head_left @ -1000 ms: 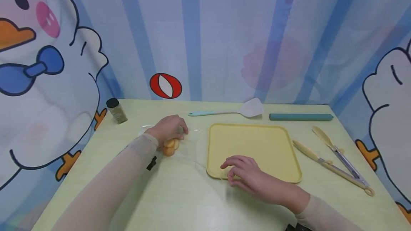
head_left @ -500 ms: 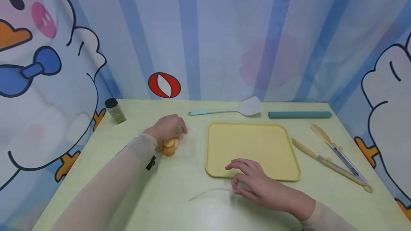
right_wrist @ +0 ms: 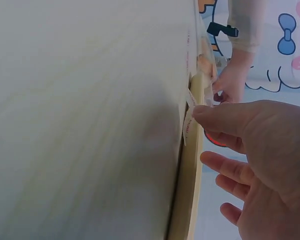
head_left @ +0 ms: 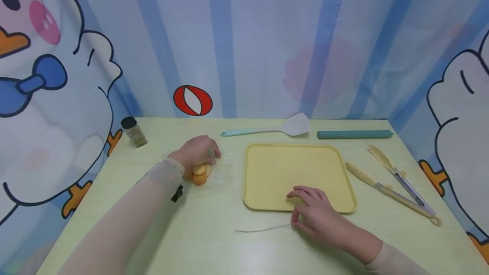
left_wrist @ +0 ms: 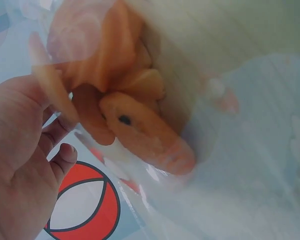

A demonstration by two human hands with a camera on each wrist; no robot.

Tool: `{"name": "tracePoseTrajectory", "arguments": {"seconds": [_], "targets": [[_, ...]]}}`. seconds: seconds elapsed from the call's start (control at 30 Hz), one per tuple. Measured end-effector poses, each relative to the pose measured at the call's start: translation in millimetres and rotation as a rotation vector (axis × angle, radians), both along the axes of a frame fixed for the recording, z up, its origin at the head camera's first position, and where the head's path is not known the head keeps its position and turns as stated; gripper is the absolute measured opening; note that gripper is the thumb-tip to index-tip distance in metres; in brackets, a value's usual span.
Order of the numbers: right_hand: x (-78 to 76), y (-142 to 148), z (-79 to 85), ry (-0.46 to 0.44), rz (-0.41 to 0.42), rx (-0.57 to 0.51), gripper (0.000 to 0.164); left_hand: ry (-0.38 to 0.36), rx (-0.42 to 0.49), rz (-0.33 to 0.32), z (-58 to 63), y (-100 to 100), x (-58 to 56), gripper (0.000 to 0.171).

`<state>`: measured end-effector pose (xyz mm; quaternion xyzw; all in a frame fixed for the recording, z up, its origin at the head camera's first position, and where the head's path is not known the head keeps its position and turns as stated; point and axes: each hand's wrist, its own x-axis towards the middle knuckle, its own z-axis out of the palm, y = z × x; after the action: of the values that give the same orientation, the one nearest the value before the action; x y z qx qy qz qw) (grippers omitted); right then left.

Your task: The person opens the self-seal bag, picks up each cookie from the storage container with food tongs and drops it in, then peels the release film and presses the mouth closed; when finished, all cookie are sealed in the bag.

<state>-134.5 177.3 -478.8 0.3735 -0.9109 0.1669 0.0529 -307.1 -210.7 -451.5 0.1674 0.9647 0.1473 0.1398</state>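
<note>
My left hand (head_left: 198, 152) grips a clear plastic bag (head_left: 222, 173) that lies on the left part of the table. Inside the bag sit several golden-brown, bun-like pieces (head_left: 200, 174). Seen from the left wrist, the brown pieces (left_wrist: 145, 130) show through the film, one with a dark spot, beside the curled fingers. Between thumb and forefinger, my right hand (head_left: 318, 215) pinches one end of a thin strip (head_left: 263, 229), which trails leftward in front of the yellow tray (head_left: 290, 177). In the right wrist view, the strip (right_wrist: 188, 126) is pale with small reddish print.
A black-capped seasoning jar (head_left: 134, 132) stands at the back left. Along the back lie a spatula (head_left: 296, 125) and a green rod (head_left: 355, 134). Cream-tipped tongs (head_left: 401, 198) lie spread right of the tray. A printed curtain (head_left: 256, 46) rises behind the table.
My right hand has moved right and slightly toward me, drawing the strip away from the bag; its far end now lies apart on the table side. The left hand stays at the bag.
</note>
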Motion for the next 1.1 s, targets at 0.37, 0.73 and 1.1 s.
{"name": "tracePoseTrajectory", "arguments": {"seconds": [0.37,0.73,1.1], "targets": [[2.2,16,-4.9,-0.065,-0.028,-0.11,0.029,-0.028,0.014,0.015,0.5,0,-0.5,0.018],[-3.2,24,5.4,-0.07,-0.041,-0.2,0.032,-0.029,0.031,0.023,1.5,-2,-0.1,0.017],[-29.1,-9,18.3,-0.124,0.047,-0.249,0.021,-0.061,0.028,0.063,4.6,6,-5.8,0.023]]}}
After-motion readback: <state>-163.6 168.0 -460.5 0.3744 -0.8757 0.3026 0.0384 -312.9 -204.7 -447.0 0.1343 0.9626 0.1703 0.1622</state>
